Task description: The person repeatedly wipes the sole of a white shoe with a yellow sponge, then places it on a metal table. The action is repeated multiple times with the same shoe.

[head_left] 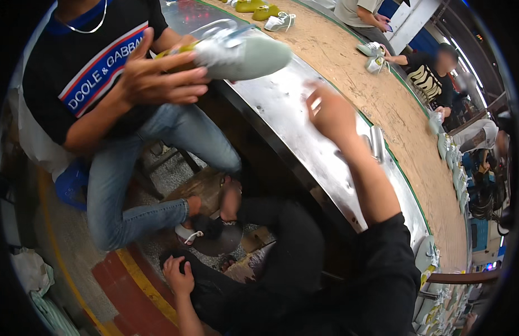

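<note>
My right hand [333, 115] is raised over the shiny metal tabletop [270, 95], its fingers blurred by motion, so I cannot tell what they do. My left hand [179, 275] rests on my dark-trousered knee with its fingers spread and nothing in them. Across from me, a seated co-worker holds up a pale grey-green sneaker [245, 56] with white laces. Something yellow, like a shoe last, shows at its heel end. The sneaker is to the left of my right hand, apart from it. A metal cylinder [377, 144] lies on the tabletop beside my right wrist.
A long tan work surface with a green edge [377, 95] runs past the metal tabletop. At its far end are yellow lasts [265, 12] and a white laced shoe [279, 22]. More people work along its far side. Many shoes [453, 162] line the right. A blue stool [72, 186] stands left.
</note>
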Demonstrator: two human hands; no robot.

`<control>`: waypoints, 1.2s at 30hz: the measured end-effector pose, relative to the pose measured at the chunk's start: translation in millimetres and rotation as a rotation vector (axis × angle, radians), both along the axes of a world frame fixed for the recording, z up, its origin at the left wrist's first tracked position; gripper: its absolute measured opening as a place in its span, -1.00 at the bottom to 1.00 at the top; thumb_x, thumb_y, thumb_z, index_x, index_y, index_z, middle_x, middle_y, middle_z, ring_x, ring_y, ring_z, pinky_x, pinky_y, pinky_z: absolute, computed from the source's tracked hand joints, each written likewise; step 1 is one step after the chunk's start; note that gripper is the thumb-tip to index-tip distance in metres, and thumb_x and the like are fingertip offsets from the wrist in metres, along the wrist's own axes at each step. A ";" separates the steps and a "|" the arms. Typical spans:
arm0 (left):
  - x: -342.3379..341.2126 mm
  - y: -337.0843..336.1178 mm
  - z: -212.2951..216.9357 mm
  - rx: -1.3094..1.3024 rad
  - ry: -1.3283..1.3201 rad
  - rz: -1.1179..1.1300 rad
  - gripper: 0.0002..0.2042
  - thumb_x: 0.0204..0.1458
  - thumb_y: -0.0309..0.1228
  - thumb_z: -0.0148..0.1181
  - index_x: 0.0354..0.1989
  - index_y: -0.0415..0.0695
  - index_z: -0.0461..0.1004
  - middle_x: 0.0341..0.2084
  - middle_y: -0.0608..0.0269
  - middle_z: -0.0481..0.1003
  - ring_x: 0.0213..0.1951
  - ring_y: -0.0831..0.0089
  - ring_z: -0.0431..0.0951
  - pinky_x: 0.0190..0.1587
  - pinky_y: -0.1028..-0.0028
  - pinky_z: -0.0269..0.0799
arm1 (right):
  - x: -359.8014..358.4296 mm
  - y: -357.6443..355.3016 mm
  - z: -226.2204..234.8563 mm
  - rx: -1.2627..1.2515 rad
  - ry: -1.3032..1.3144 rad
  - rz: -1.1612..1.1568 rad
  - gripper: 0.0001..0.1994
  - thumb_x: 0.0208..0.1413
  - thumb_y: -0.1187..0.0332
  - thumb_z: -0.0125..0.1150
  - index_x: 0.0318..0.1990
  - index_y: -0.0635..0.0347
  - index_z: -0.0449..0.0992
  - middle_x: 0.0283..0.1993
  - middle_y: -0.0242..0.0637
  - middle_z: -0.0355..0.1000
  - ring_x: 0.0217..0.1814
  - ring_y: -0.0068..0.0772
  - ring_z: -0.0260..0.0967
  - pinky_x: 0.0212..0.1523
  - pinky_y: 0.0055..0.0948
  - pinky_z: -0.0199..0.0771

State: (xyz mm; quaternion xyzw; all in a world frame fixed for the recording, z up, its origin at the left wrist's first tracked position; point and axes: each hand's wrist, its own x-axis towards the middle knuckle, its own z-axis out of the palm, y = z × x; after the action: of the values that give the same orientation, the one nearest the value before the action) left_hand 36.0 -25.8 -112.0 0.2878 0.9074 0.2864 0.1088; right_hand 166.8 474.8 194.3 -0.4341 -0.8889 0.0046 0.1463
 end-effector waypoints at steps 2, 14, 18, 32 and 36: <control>1.4 -0.7 -0.3 0.040 0.010 -0.003 -0.77 0.09 -0.31 0.30 -0.11 -0.12 0.61 -0.02 0.01 0.56 0.21 -0.07 0.42 0.28 -0.02 0.24 | 27.0 -54.9 -20.6 -0.020 -0.164 0.362 -0.75 0.22 0.15 0.23 -0.05 0.00 0.62 -0.23 -0.10 0.60 -0.13 0.00 0.60 -0.14 -0.09 0.60; 4.3 -1.1 -0.2 0.187 0.110 -0.009 -0.84 0.07 -0.40 0.32 -0.21 -0.16 0.61 -0.14 0.01 0.60 0.07 -0.07 0.51 0.19 0.02 0.36 | 124.9 37.0 -51.7 0.088 -0.429 -0.270 -0.28 0.30 0.01 0.18 0.47 0.23 0.18 0.17 -0.01 0.51 0.24 0.02 0.45 0.39 0.10 0.20; 7.9 -12.7 -3.4 0.257 0.188 0.015 -0.82 0.09 -0.38 0.31 -0.17 -0.16 0.60 -0.18 -0.01 0.59 0.06 -0.12 0.50 0.18 -0.05 0.37 | 120.7 11.4 -46.5 0.071 -0.231 -0.134 -0.45 0.27 0.21 0.23 0.34 0.23 0.32 0.07 -0.08 0.55 0.09 -0.04 0.52 0.25 0.07 0.36; -29.1 44.1 33.4 -0.493 -0.304 0.432 -0.32 0.16 0.02 0.24 0.41 -0.02 0.28 0.34 0.03 0.28 0.35 -0.01 0.33 0.36 0.08 0.28 | 77.6 -89.8 -75.3 -0.974 0.479 0.641 -0.68 -0.16 0.70 -0.20 -0.24 0.20 0.38 -0.36 -0.36 0.36 -0.29 -0.53 0.37 -0.22 -0.50 0.41; -31.1 38.9 23.9 -0.518 -0.302 0.438 -0.33 0.16 0.02 0.26 0.39 -0.02 0.31 0.34 0.02 0.29 0.35 -0.01 0.32 0.36 0.08 0.26 | 81.3 -80.8 -85.4 -1.145 0.680 0.520 -0.64 -0.15 0.71 -0.15 -0.17 0.17 0.35 -0.32 -0.36 0.37 -0.29 -0.52 0.35 -0.26 -0.51 0.35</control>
State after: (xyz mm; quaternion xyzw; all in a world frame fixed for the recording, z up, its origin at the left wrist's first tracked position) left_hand 4.9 13.1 -88.1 0.0044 0.9636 0.1028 0.2467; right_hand 248.1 394.0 108.8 -0.1913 -0.7268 0.6404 0.1584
